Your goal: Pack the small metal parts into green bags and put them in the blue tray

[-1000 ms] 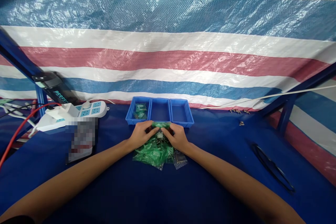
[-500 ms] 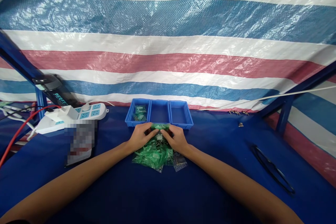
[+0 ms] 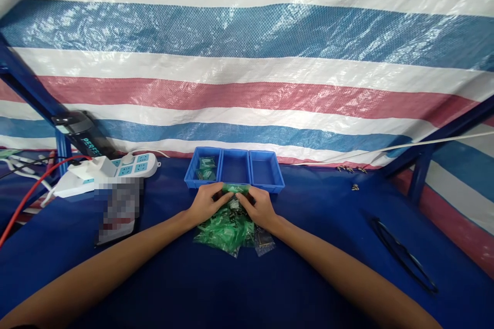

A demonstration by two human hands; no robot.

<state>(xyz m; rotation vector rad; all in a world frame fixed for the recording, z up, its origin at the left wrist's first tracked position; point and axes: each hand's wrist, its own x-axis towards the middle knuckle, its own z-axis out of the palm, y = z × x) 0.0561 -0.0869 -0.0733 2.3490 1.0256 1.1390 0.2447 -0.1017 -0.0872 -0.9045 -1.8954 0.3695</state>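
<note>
My left hand [image 3: 206, 202] and my right hand [image 3: 261, 206] meet at the middle of the table, thumbs nearly touching. Between them they grip a green-tinted plastic bag [image 3: 236, 188] by opposite sides, with both hands closed on it. Under and in front of the hands lies a pile of green plastic bags [image 3: 222, 234] with small parts inside. At the pile's right edge is a clear bag [image 3: 264, 241] of thin pieces. Just beyond my fingers stand three joined blue trays [image 3: 267, 185]; small green bags [image 3: 206, 169] lie in the left compartment.
At left are a white power strip [image 3: 129, 168], a black bottle [image 3: 87, 133] and a blurred-out phone-like device [image 3: 119, 211]. On the right lie black-framed glasses [image 3: 403, 254] and small metal pieces [image 3: 355, 187]. A striped tarp [image 3: 247, 69] hangs behind the table.
The view has shifted slightly, so the surroundings sit a little lower. Both hands keep their hold on the green bag with hardly any movement.
</note>
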